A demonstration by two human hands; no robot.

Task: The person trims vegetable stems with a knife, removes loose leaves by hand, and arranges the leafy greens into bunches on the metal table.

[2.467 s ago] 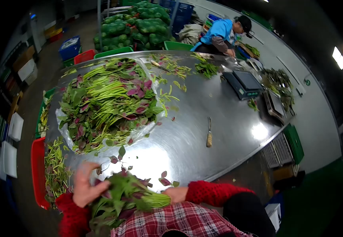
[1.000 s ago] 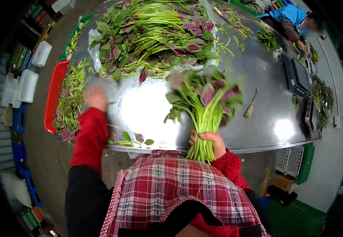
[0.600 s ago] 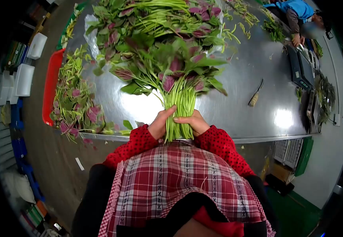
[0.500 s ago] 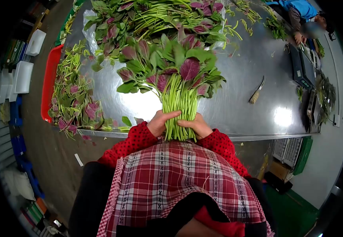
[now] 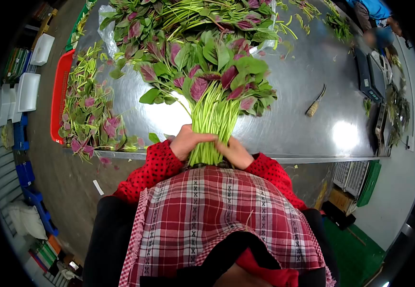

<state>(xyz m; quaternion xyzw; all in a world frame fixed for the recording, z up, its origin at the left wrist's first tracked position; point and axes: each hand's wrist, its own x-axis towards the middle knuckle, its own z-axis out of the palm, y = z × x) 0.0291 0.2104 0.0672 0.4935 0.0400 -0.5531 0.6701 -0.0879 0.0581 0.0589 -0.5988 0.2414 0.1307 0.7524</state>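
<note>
A thick bunch of red-and-green amaranth (image 5: 213, 112) stands out in front of me, stems toward my body and leaves pointing away over the metal table (image 5: 284, 129). My left hand (image 5: 188, 141) is closed round the left side of the stems, thumb laid across them. On the right side, my right hand (image 5: 234, 152) presses its fingers against the stems close to their cut ends. The undersides of both hands are hidden. Beyond the bunch lies a big heap of the same greens (image 5: 193, 19) on clear plastic (image 5: 108, 29).
Trimmed leaves and stems (image 5: 90, 105) spill from a red crate (image 5: 60, 95) at the left. A curved knife with a pale handle (image 5: 314, 108) lies to the right. Farther right is a dark scale (image 5: 369, 76). A person in a blue top (image 5: 374, 8) works at the far right corner.
My right hand has shifted its hold, its thumb no longer lying across the stems. The bunch has moved slightly left and its leaves have spread. The view has turned a little.
</note>
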